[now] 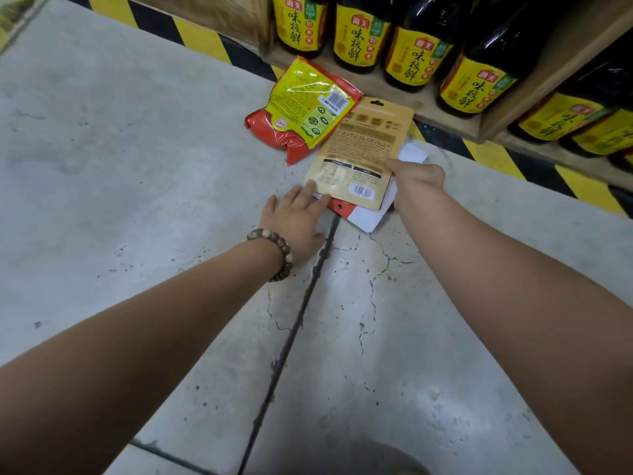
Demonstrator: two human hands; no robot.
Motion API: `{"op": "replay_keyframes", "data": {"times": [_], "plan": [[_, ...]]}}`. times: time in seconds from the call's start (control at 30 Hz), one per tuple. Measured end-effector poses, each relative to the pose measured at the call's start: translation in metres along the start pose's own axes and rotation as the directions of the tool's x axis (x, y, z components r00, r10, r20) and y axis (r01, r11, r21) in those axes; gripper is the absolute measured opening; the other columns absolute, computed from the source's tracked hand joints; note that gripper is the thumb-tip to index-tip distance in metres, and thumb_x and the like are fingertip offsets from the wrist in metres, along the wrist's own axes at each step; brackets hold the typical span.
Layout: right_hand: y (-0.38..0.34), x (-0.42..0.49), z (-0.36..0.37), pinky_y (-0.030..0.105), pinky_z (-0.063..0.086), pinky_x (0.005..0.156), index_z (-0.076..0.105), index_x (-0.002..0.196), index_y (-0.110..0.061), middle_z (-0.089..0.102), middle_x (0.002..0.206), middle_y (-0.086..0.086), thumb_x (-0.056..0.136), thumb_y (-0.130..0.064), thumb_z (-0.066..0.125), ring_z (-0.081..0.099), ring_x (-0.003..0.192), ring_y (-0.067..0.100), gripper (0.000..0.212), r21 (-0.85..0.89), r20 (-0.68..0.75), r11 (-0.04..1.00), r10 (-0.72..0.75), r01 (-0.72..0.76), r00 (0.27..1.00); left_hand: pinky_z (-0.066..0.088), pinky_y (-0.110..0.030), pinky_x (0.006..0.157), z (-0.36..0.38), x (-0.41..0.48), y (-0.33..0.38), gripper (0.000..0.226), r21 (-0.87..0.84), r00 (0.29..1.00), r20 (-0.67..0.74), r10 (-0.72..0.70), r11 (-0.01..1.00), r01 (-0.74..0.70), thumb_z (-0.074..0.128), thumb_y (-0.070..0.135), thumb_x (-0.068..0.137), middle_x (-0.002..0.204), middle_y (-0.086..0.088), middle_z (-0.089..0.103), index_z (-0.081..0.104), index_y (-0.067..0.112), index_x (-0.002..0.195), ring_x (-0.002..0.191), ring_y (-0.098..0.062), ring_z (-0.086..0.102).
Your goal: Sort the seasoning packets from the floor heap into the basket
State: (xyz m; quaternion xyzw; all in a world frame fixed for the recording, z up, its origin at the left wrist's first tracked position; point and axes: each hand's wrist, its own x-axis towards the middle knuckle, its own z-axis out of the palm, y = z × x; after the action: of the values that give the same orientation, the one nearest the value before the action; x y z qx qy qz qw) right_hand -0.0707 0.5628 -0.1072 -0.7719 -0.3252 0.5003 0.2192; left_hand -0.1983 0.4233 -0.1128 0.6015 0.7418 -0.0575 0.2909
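A small heap of seasoning packets lies on the concrete floor by a shelf. A tan packet [359, 152] lies on top, back side up, over a white and red packet [368, 217]. A red and yellow packet [305, 108] lies just beyond, to the left. My left hand [294, 217], with a bead bracelet on the wrist, has straight fingers touching the tan packet's near left corner. My right hand [416, 176] grips the tan packet's right edge, thumb on top. No basket is in view.
A low wooden shelf [445, 121] holds several dark sauce bottles [421, 53] with yellow labels right behind the heap. Yellow and black hazard tape [205, 39] runs along the shelf's foot. A dark crack [301, 310] crosses the grey floor toward me.
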Motion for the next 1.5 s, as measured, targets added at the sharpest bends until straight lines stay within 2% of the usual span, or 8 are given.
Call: {"op": "replay_keyframes", "data": {"times": [0.1, 0.2, 0.37, 0.57, 0.97, 1.1, 1.33, 1.5], "plan": [[0.001, -0.004, -0.002, 0.034, 0.053, 0.076, 0.059, 0.083, -0.007, 0.068, 0.1, 0.011, 0.083, -0.009, 0.068, 0.062, 0.08, 0.024, 0.009, 0.135, 0.043, 0.99, -0.041, 0.035, 0.998, 0.002, -0.045, 0.119, 0.0, 0.002, 0.002, 0.064, -0.073, 0.999, -0.033, -0.006, 0.997, 0.004, 0.044, 0.031, 0.094, 0.16, 0.002, -0.001, 0.013, 0.03, 0.151, 0.147, -0.019, -0.001], [0.008, -0.015, -0.009, 0.031, 0.053, 0.068, 0.055, 0.074, -0.014, 0.064, 0.081, 0.001, 0.089, -0.002, 0.056, 0.062, 0.077, 0.022, 0.019, 0.261, 0.064, 0.961, -0.108, 0.088, 0.992, 0.017, -0.036, 0.116, 0.0, 0.0, 0.001, 0.052, -0.347, 0.965, -0.251, -0.075, 0.938, -0.017, 0.047, 0.021, 0.093, 0.155, -0.001, 0.026, 0.036, 0.025, 0.144, 0.142, -0.021, 0.022], [0.023, -0.032, -0.045, 0.025, 0.055, 0.066, 0.05, 0.085, -0.015, 0.061, 0.085, -0.003, 0.09, 0.001, 0.053, 0.063, 0.076, 0.011, 0.018, 0.225, 0.063, 0.934, -0.298, 0.278, 0.952, 0.031, -0.022, 0.103, -0.009, -0.006, 0.001, 0.043, -0.794, 0.871, -0.326, -0.366, 0.606, -0.042, 0.056, 0.018, 0.091, 0.141, 0.001, 0.046, 0.049, 0.018, 0.134, 0.13, -0.015, 0.04], [0.031, -0.047, -0.062, 0.041, 0.057, 0.079, 0.054, 0.106, -0.005, 0.068, 0.102, 0.01, 0.089, 0.001, 0.057, 0.069, 0.09, 0.025, 0.018, 0.336, 0.229, 0.909, -0.333, 0.247, 0.915, 0.051, -0.039, 0.091, -0.017, -0.018, 0.027, 0.039, -0.999, 0.98, 0.049, -0.194, 0.009, 0.052, 0.068, 0.02, 0.086, 0.117, -0.009, 0.065, 0.056, 0.01, 0.121, 0.1, -0.021, 0.065], [0.002, -0.057, -0.106, 0.029, 0.055, 0.062, 0.061, 0.098, -0.009, 0.071, 0.083, -0.002, 0.091, -0.006, 0.059, 0.07, 0.074, 0.012, 0.008, 0.487, -0.005, 0.767, -0.475, 0.418, 0.88, 0.055, -0.039, 0.086, -0.034, -0.039, 0.005, 0.012, -0.999, 0.9, 0.006, -0.435, -0.032, -0.009, 0.071, 0.007, 0.081, 0.092, -0.004, 0.07, 0.066, 0.013, 0.091, 0.081, -0.019, 0.069], [-0.004, -0.061, -0.104, 0.046, 0.057, 0.075, 0.061, 0.101, -0.008, 0.071, 0.096, 0.012, 0.092, -0.004, 0.056, 0.069, 0.087, 0.028, 0.011, 0.625, 0.192, 0.739, -0.46, 0.253, 0.867, 0.05, -0.045, 0.096, -0.028, -0.049, -0.007, 0.02, -1.0, 0.917, -0.021, -0.399, 0.026, -0.011, 0.065, 0.0, 0.084, 0.103, -0.007, 0.069, 0.065, 0.013, 0.1, 0.097, -0.025, 0.067], [0.015, -0.096, -0.023, 0.031, 0.056, 0.062, 0.062, 0.091, -0.013, 0.068, 0.081, 0.002, 0.089, -0.006, 0.061, 0.066, 0.067, 0.014, 0.007, 0.367, 0.309, 0.874, -0.437, 0.318, 0.844, 0.058, -0.033, 0.071, -0.024, -0.055, 0.009, 0.004, -1.0, 0.964, 0.021, -0.266, -0.011, 0.019, 0.063, 0.022, 0.088, 0.074, 0.004, 0.074, 0.065, 0.018, 0.088, 0.07, -0.014, 0.07], [-0.001, -0.08, 0.016, 0.029, 0.043, 0.083, 0.055, 0.116, -0.011, 0.06, 0.102, 0.001, 0.095, -0.024, 0.052, 0.057, 0.094, 0.015, 0.024, 0.003, 0.247, 0.788, -0.598, 0.616, 0.763, 0.055, -0.043, 0.08, -0.018, -0.058, -0.017, 0.026, -0.997, 0.909, 0.007, -0.416, -0.068, -0.024, 0.08, 0.017, 0.069, 0.095, -0.01, 0.073, 0.07, 0.015, 0.093, 0.089, -0.03, 0.07]]}}
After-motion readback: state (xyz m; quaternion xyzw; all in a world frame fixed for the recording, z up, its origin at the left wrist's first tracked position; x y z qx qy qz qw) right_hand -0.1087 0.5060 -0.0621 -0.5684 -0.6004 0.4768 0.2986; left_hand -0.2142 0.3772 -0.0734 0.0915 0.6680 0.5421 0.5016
